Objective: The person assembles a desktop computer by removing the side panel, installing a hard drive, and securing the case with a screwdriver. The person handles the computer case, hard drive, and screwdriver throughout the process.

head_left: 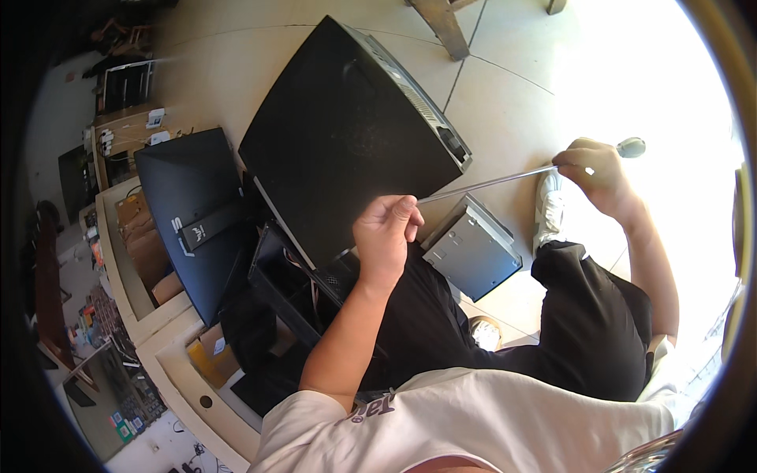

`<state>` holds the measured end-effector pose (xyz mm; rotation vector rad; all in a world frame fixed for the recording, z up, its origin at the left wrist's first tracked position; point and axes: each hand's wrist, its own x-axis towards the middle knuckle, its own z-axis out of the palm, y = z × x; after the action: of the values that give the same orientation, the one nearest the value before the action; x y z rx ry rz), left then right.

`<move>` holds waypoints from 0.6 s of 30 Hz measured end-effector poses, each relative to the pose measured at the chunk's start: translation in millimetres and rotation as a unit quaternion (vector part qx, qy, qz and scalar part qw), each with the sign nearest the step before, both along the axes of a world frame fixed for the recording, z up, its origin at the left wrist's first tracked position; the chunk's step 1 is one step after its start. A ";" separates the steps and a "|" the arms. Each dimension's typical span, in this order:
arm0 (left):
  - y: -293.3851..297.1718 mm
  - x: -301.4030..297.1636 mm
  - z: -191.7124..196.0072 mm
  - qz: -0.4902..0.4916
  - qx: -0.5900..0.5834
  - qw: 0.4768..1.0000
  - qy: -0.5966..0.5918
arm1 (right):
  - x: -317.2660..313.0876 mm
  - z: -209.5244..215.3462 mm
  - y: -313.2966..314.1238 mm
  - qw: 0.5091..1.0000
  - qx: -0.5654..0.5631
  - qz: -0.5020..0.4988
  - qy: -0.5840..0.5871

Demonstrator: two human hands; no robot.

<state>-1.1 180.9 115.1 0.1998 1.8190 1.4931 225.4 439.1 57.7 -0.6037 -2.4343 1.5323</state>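
My left hand [385, 236] pinches the tip end of a long thin metal screwdriver shaft [489, 183]. At the other end my right hand [597, 173] grips the shaft near its handle, whose rounded end [631, 147] sticks out past the fist. The shaft stretches between both hands above a black computer case [339, 134] lying on the tiled floor. I sit with my legs in black trousers [583, 315] beneath the hands.
A grey drive unit [473, 252] lies on the floor beside the case. A dark monitor [189, 213] leans at the left by an open black chassis [276, 292]. Light wooden shelving [134, 299] with boxes stands at the left. A wooden furniture leg [441, 27] is at the top.
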 end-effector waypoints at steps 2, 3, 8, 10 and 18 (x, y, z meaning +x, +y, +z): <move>4.4 4.3 0.9 -0.011 -0.027 0.999 0.014 | 5.2 -5.9 1.6 0.997 -0.059 -0.017 -0.039; 5.4 5.9 -1.9 -0.028 -0.029 0.999 0.037 | 5.8 -6.6 1.0 0.997 -0.064 -0.021 -0.041; 7.5 6.0 -21.1 -0.040 -0.024 0.992 0.120 | 10.7 -13.8 15.2 0.997 -0.045 -0.021 -0.066; 13.4 1.7 -44.8 -0.059 -0.077 0.956 0.278 | 17.9 -22.9 30.0 0.997 -0.032 -0.038 -0.061; 30.7 -21.7 -124.9 -0.264 -0.078 0.708 0.651 | 18.6 -50.2 58.5 0.989 0.019 -0.071 -0.131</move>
<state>-22.7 211.6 -9.7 1.9079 2.4949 0.6639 244.0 497.5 7.4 -1.0055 -2.5337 1.4267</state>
